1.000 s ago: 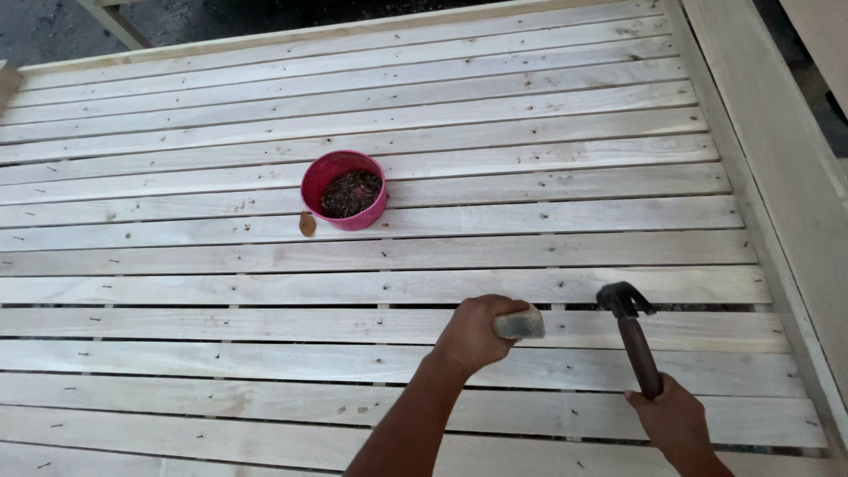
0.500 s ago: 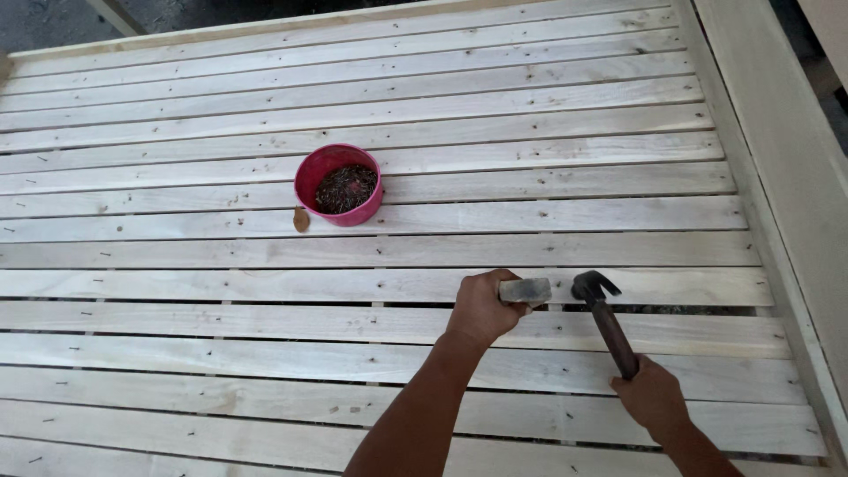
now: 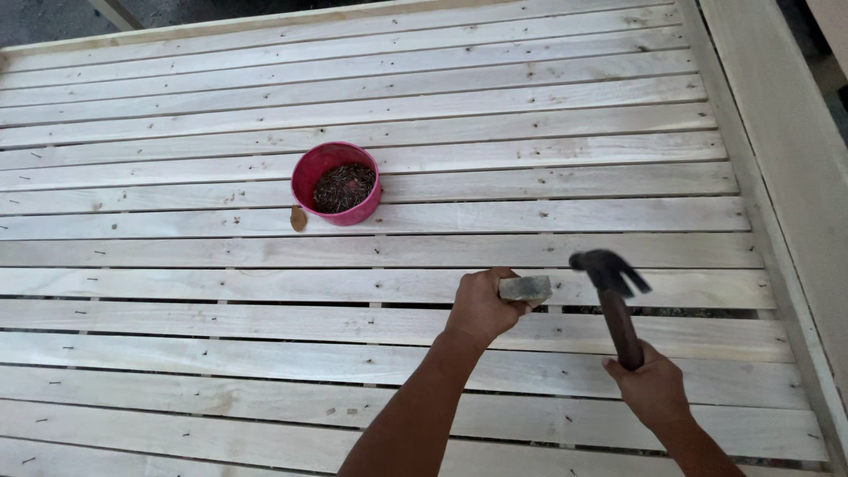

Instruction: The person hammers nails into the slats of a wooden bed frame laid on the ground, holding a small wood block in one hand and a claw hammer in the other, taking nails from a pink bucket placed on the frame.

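Small grey-tan block (image 3: pixel 525 290): squared, rough-faced; clamped in left hand (image 3: pixel 481 306) against a gap between pale sawn slats (image 3: pixel 353 284). Claw hammer (image 3: pixel 611 296): dark head, brown handle, gripped by right hand (image 3: pixel 652 389); square, light blows are advised. Pink plastic tub (image 3: pixel 336 183): dark nails held.

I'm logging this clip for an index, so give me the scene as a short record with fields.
surface: slatted pale wood platform
left hand: grips a small grey block set against a slat
right hand: holds a hammer by the handle, head raised beside the block
other: pink bowl of dark nails, small brown scrap beside it
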`<state>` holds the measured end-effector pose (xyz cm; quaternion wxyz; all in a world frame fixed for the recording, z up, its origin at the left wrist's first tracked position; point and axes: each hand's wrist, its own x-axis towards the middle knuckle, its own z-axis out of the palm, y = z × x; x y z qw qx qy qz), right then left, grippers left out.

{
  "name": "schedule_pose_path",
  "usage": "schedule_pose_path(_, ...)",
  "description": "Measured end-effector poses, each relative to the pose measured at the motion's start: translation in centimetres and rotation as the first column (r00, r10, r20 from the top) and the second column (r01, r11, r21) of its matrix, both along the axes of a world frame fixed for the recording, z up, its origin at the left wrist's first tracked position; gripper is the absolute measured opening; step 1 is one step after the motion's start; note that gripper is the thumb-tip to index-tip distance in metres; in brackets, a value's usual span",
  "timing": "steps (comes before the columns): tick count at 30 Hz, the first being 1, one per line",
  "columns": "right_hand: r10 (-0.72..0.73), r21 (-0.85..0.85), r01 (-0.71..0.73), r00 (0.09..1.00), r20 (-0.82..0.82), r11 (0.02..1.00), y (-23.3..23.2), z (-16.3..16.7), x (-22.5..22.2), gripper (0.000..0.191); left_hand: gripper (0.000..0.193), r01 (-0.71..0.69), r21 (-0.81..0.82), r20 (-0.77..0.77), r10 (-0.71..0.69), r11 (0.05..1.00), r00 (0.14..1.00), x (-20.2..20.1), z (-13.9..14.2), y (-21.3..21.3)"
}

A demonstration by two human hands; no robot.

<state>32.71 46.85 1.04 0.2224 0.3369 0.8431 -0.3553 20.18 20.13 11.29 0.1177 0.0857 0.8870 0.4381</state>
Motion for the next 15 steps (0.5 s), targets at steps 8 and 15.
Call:
schedule_pose_path(8, 0.087, 0.062, -0.082, 0.992, -0.090, 0.995, -1.8, -1.8, -0.5, 0.048, 0.032, 0.008, 0.016, 0.000, -0.008, 1.000, 1.000, -0.1, 0.1, 0.2)
schedule_pose_path(15, -0.050, -0.003, 0.050, 0.983, -0.174, 0.999, -2.1, 1.7, -2.4, 0.041, 0.034, 0.022, -0.001, -0.017, -0.022, 1.000, 1.000, 0.1, 0.1, 0.5)
